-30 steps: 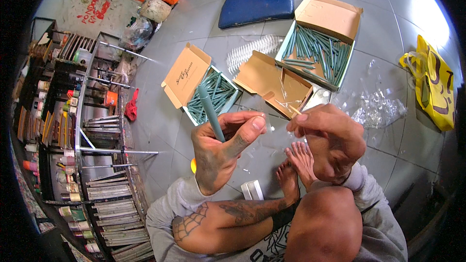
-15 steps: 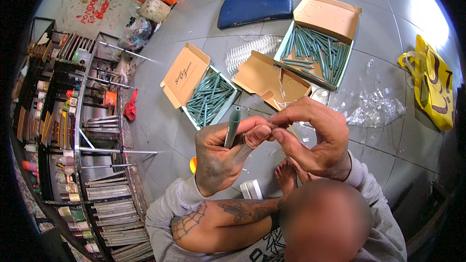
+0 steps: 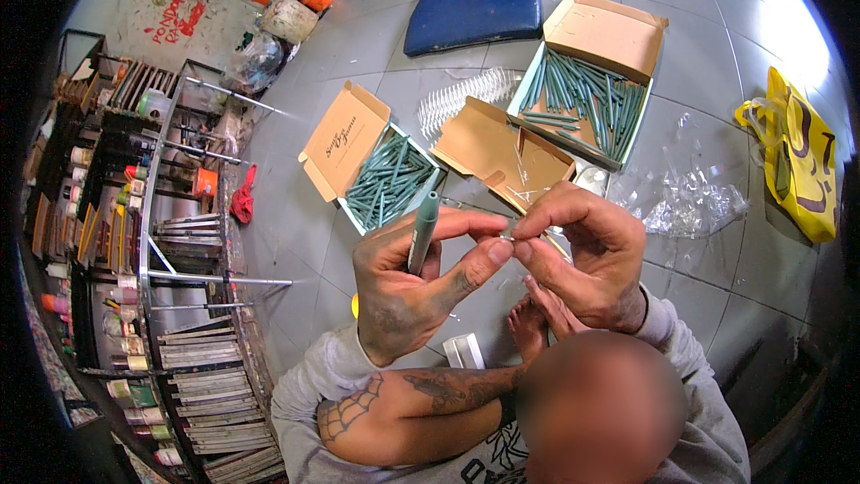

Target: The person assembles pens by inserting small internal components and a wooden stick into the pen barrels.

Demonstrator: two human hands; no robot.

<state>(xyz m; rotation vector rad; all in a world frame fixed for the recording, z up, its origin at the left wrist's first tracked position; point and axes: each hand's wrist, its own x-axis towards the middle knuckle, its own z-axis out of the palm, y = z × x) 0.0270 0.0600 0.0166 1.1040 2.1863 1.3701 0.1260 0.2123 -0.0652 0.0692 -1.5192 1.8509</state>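
Tubes (image 3: pixel 390 184), green and pen-like, lie jumbled in the open left box (image 3: pixel 331 163) just beyond the left hand (image 3: pixel 399 291). Farther off, ahead of the right hand (image 3: pixel 587 260), more of them fill much of the open right box (image 3: pixel 614 31), with some brown bottom showing. Between the two, ahead of the fingertips, a shallow brown carton (image 3: pixel 475 136) lies open with a few white slivers (image 3: pixel 522 170) in it; the right hand covers its nearest corner.

The left hand is half curled around a single green tube (image 3: pixel 424 231), tilted upward, its thumb and forefinger nearly together at a tiny clear piece (image 3: pixel 508 236) where both hands' fingertips meet. The right hand's thumb and forefinger are nearly closed there too; the fingers block the view, so what it grips I cannot tell.

Past the carton lie ridged clear plastic (image 3: pixel 466 100) and a blue cushion (image 3: pixel 473 9). Rightward of the right hand are crumpled clear plastic (image 3: pixel 699 206) and, farther, a yellow bag (image 3: pixel 802 170).
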